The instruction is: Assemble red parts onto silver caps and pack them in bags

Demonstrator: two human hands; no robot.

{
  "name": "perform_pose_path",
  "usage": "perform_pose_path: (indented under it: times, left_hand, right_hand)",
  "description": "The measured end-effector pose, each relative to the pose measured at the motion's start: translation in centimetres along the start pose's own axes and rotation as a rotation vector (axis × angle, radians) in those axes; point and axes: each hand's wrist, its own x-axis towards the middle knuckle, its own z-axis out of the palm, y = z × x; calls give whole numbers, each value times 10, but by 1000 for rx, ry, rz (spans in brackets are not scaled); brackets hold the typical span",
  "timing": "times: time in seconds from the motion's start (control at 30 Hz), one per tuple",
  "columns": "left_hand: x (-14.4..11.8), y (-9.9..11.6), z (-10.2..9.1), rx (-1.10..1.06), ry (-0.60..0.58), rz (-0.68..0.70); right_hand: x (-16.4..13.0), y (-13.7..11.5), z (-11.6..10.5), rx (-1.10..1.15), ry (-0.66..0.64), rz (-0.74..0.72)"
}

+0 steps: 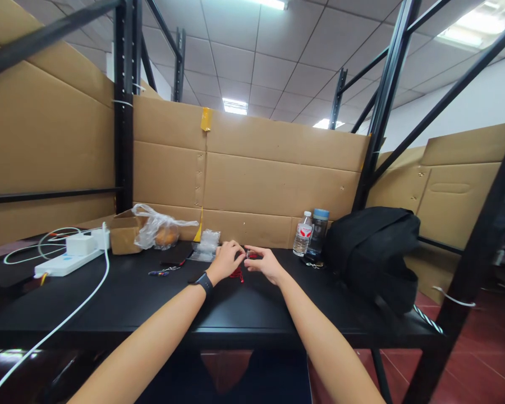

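Over the middle of the black table, my left hand [226, 261] is closed with its fingers curled toward the thumb, and a dark watch is on that wrist. Facing it, my right hand [266, 265] pinches with thumb and forefinger at a small thing between the hands, partly shiny and partly red, too small to name. A red cord [238, 274] lies just below the left fingers; whether it is joined to that small thing cannot be seen. Left of my hands are clear plastic packets [208, 242] and a blue key-ring-like trinket [159, 273] with a metal chain.
A white power strip [69, 262] with cables lies at left, near a small cardboard box [125, 233] and a plastic bag [160, 231]. At right stand a water bottle [302, 234], a blue-capped bottle [318, 231] and a black backpack [370, 252]. Cardboard walls [252, 179] enclose the table.
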Motion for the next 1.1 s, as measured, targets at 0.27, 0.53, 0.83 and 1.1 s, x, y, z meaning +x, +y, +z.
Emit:
perform_pose_path:
  times: [0.27,0.53,0.83,1.1]
  left_hand:
    - [-9,-81,-65,164,-311,-148]
    - [-22,-106,-80,373,-286,-430]
    - [-4,-56,-81,235,62,-203]
    - [-1,-1,-20,117,-148,209]
  right_hand:
    - [8,1,-22,-365,150,-44]
    - [9,2,-35,-363,144,-70]
    - [9,-5,-42,-389,186,-175]
    - [12,-1,-50,-707,219,-246]
